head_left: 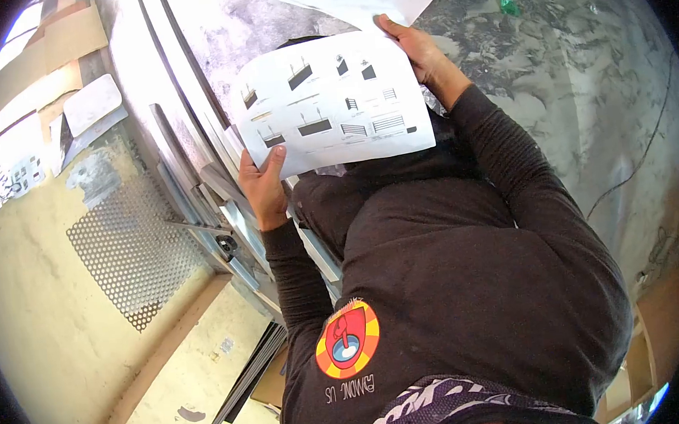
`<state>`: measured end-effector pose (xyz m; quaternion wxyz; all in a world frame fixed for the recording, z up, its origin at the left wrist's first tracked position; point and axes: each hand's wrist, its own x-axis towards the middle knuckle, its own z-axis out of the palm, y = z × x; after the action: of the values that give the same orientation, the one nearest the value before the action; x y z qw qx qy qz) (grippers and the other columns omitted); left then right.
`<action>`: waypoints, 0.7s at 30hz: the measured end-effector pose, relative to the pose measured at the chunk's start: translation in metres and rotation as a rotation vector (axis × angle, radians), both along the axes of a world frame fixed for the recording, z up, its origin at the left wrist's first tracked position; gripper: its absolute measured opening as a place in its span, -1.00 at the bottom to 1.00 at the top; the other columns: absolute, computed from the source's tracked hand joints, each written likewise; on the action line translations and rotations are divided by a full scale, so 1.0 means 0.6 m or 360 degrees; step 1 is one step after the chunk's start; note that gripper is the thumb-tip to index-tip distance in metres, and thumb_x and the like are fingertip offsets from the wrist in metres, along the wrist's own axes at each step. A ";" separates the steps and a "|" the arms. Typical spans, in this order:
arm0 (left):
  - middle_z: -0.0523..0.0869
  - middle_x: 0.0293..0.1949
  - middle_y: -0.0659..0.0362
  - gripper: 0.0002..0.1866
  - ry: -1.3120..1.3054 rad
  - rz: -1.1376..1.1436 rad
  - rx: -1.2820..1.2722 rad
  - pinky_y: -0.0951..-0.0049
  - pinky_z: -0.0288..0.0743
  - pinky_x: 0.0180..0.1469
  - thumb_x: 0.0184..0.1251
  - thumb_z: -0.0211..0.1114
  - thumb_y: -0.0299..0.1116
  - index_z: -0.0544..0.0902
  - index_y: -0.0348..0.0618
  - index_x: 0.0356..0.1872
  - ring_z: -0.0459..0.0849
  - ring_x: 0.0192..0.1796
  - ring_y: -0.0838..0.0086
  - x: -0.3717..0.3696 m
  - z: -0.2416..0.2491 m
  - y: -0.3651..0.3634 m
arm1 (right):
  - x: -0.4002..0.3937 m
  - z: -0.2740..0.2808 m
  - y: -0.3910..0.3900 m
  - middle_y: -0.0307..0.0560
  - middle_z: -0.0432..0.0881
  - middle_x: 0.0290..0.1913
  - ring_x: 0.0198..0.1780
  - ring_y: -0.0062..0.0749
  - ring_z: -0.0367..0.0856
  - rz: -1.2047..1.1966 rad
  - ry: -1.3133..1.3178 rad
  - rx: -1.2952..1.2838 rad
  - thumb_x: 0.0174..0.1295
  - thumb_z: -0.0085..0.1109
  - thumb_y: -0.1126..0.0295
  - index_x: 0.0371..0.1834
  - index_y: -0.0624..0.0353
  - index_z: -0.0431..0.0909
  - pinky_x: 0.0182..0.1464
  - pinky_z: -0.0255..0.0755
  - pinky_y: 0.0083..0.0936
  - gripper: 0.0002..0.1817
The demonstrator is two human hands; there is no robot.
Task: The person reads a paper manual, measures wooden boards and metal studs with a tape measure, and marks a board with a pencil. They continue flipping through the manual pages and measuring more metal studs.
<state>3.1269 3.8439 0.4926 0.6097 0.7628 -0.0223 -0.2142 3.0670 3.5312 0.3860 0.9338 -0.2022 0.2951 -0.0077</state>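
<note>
Nearest my lens is the dark sweater (455, 283), filling the lower frame. At upper centre, the printed sheet (336, 102) is pinched by my left hand (265, 187) at its lower-left corner and my right hand (416, 49) at its top edge, both closed on it. Gripped so near the edges, I judge it could buckle or slip toward the metal rails (195, 167) at left.

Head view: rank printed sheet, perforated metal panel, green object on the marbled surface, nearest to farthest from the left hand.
From the left hand:
1. Printed sheet, held in it.
2. Perforated metal panel, beside it, against the yellow wall.
3. Green object, far across, beyond the right hand.
</note>
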 end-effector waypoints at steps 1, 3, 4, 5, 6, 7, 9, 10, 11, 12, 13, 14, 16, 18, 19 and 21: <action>0.67 -0.11 0.12 -0.64 0.0001 -0.0001 -0.0001 0.48 0.51 0.02 0.19 0.34 -0.58 0.52 -0.32 0.02 0.63 -0.09 0.47 0.000 -0.003 0.001 | 0.001 -0.001 0.001 -0.01 0.65 -0.28 -0.40 -0.47 0.68 -0.0023 0.0029 -0.0031 0.33 0.09 0.07 -0.04 0.41 0.48 -0.38 0.66 -0.51 -0.50; 0.67 -0.12 0.12 -0.64 0.0006 0.0040 -0.0056 0.49 0.51 0.01 0.19 0.34 -0.57 0.52 -0.31 0.02 0.63 -0.09 0.48 0.000 -0.009 0.004 | -0.001 0.002 0.001 -0.02 0.65 -0.28 -0.40 -0.49 0.67 -0.0013 0.0041 -0.0054 0.33 0.09 0.07 -0.04 0.40 0.49 -0.38 0.65 -0.52 -0.51; 0.67 -0.12 0.12 -0.64 0.0007 0.0040 -0.0057 0.49 0.51 0.01 0.19 0.34 -0.57 0.52 -0.31 0.02 0.63 -0.09 0.48 0.000 -0.010 0.005 | -0.002 0.005 0.000 -0.03 0.65 -0.28 -0.40 -0.50 0.66 -0.0003 0.0052 -0.0076 0.33 0.10 0.07 -0.05 0.39 0.49 -0.37 0.64 -0.53 -0.51; 0.67 -0.12 0.12 -0.64 0.0004 0.0030 -0.0069 0.49 0.51 0.01 0.19 0.34 -0.57 0.52 -0.31 0.02 0.63 -0.09 0.48 0.000 -0.011 0.006 | -0.002 0.007 0.001 -0.03 0.65 -0.28 -0.40 -0.50 0.66 -0.0004 0.0053 -0.0077 0.33 0.10 0.07 -0.05 0.39 0.49 -0.37 0.64 -0.53 -0.51; 0.67 -0.12 0.12 -0.65 0.0002 0.0021 -0.0082 0.48 0.51 0.01 0.19 0.34 -0.57 0.52 -0.32 0.02 0.63 -0.09 0.48 0.000 -0.011 0.006 | -0.003 0.009 0.001 -0.04 0.65 -0.29 -0.40 -0.51 0.66 -0.0003 0.0058 -0.0075 0.33 0.10 0.07 -0.05 0.39 0.50 -0.38 0.64 -0.54 -0.52; 0.67 -0.12 0.12 -0.65 0.0003 0.0020 -0.0083 0.48 0.51 0.01 0.19 0.34 -0.57 0.52 -0.32 0.02 0.63 -0.09 0.48 0.000 -0.012 0.006 | -0.003 0.011 0.001 -0.04 0.65 -0.29 -0.41 -0.52 0.66 -0.0003 0.0063 -0.0073 0.33 0.11 0.08 -0.06 0.39 0.50 -0.39 0.63 -0.54 -0.52; 0.67 -0.11 0.11 -0.64 0.0009 0.0024 -0.0078 0.48 0.50 0.02 0.19 0.34 -0.57 0.52 -0.32 0.02 0.63 -0.09 0.47 0.000 -0.011 0.005 | -0.005 0.015 0.001 -0.04 0.65 -0.29 -0.42 -0.51 0.66 -0.0005 0.0074 -0.0075 0.32 0.12 0.08 -0.05 0.39 0.50 -0.40 0.63 -0.54 -0.52; 0.67 -0.11 0.11 -0.64 0.0009 0.0024 -0.0077 0.48 0.50 0.02 0.19 0.34 -0.57 0.52 -0.32 0.02 0.63 -0.09 0.47 0.000 -0.010 0.005 | -0.005 0.017 0.002 -0.04 0.65 -0.29 -0.43 -0.51 0.65 -0.0007 0.0085 -0.0076 0.32 0.13 0.09 -0.05 0.40 0.50 -0.41 0.63 -0.54 -0.52; 0.66 -0.11 0.11 -0.64 0.0010 0.0020 -0.0068 0.48 0.50 0.03 0.19 0.34 -0.57 0.51 -0.33 0.02 0.63 -0.09 0.47 0.000 -0.009 0.005 | -0.005 0.017 0.003 -0.04 0.65 -0.29 -0.43 -0.51 0.65 -0.0006 0.0085 -0.0076 0.32 0.13 0.09 -0.05 0.40 0.50 -0.41 0.63 -0.54 -0.52; 0.66 -0.10 0.10 -0.64 0.0011 0.0015 -0.0059 0.48 0.50 0.03 0.18 0.35 -0.57 0.51 -0.33 0.02 0.63 -0.08 0.47 0.000 -0.008 0.005 | -0.005 0.017 0.004 -0.03 0.66 -0.29 -0.44 -0.51 0.65 -0.0023 0.0083 -0.0072 0.32 0.13 0.09 -0.05 0.41 0.50 -0.41 0.63 -0.54 -0.51; 0.66 -0.10 0.10 -0.64 0.0011 0.0016 -0.0059 0.48 0.50 0.03 0.18 0.35 -0.57 0.51 -0.33 0.02 0.63 -0.08 0.47 0.000 -0.009 0.005 | -0.005 0.017 0.005 -0.03 0.66 -0.29 -0.44 -0.50 0.66 -0.0040 0.0080 -0.0067 0.32 0.13 0.09 -0.05 0.42 0.50 -0.41 0.63 -0.54 -0.51; 0.66 -0.10 0.10 -0.64 0.0014 0.0010 -0.0068 0.48 0.50 0.03 0.19 0.35 -0.57 0.51 -0.33 0.02 0.63 -0.08 0.46 0.000 -0.009 0.005 | -0.005 0.016 0.005 -0.03 0.66 -0.29 -0.44 -0.50 0.66 -0.0039 0.0080 -0.0067 0.32 0.13 0.09 -0.05 0.42 0.50 -0.41 0.63 -0.54 -0.51; 0.66 -0.09 0.09 -0.64 0.0017 0.0005 -0.0078 0.47 0.50 0.04 0.19 0.35 -0.57 0.51 -0.33 0.01 0.63 -0.08 0.46 0.000 -0.010 0.006 | -0.005 0.014 0.004 -0.01 0.66 -0.29 -0.46 -0.49 0.65 -0.0010 0.0104 -0.0099 0.32 0.13 0.08 -0.04 0.43 0.49 -0.42 0.63 -0.53 -0.50; 0.67 -0.10 0.10 -0.62 -0.0023 -0.0029 -0.0057 0.45 0.48 0.03 0.23 0.34 -0.46 0.51 -0.30 0.06 0.63 -0.08 0.46 -0.001 -0.014 0.008 | -0.004 0.006 0.003 -0.01 0.66 -0.29 -0.45 -0.48 0.66 0.0001 0.0096 -0.0112 0.32 0.12 0.08 -0.04 0.43 0.48 -0.41 0.63 -0.53 -0.49; 0.67 -0.10 0.10 -0.62 -0.0022 -0.0029 -0.0057 0.45 0.48 0.03 0.23 0.34 -0.46 0.51 -0.30 0.06 0.63 -0.08 0.46 -0.002 -0.014 0.008 | -0.004 0.002 0.003 -0.01 0.66 -0.29 -0.45 -0.48 0.66 0.0010 0.0089 -0.0125 0.32 0.12 0.08 -0.03 0.44 0.48 -0.41 0.64 -0.53 -0.49; 0.67 -0.09 0.09 -0.61 -0.0042 -0.0044 -0.0024 0.44 0.47 0.03 0.23 0.34 -0.46 0.50 -0.31 0.07 0.63 -0.07 0.45 -0.002 -0.015 0.009 | -0.005 -0.001 0.003 0.00 0.66 -0.29 -0.45 -0.47 0.67 0.0025 0.0068 -0.0098 0.32 0.12 0.08 -0.03 0.44 0.47 -0.41 0.64 -0.53 -0.48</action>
<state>3.1259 3.8490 0.4839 0.6120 0.7606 -0.0426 -0.2122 3.0639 3.5329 0.3855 0.9206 -0.2334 0.3130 -0.0051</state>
